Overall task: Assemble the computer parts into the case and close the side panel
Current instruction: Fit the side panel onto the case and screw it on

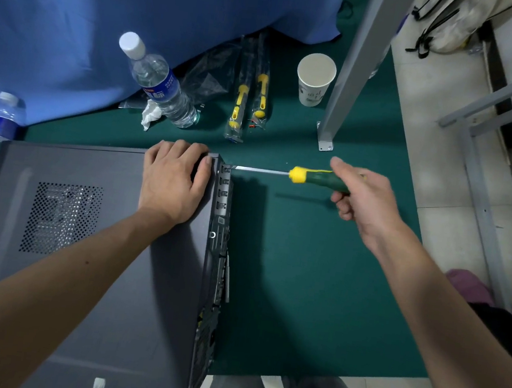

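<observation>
Head view shows me the computer case (83,238) lying flat on the green desk (304,263) at nine o'clock, side panel (147,293) on top. My left hand (173,178) presses flat, fingers straight, on its far right corner. At three o'clock my right hand (365,200) grips the screwdriver (314,178) horizontally, its tip touching the case's rear edge.

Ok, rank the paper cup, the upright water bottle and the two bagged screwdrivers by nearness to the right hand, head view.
From the right hand, which grips a screwdriver:
1. Paper cup, beyond it, beside the metal post.
2. Bagged screwdrivers, farther left, mid-table.
3. Water bottle, farthest left, against the blue cloth.
</observation>
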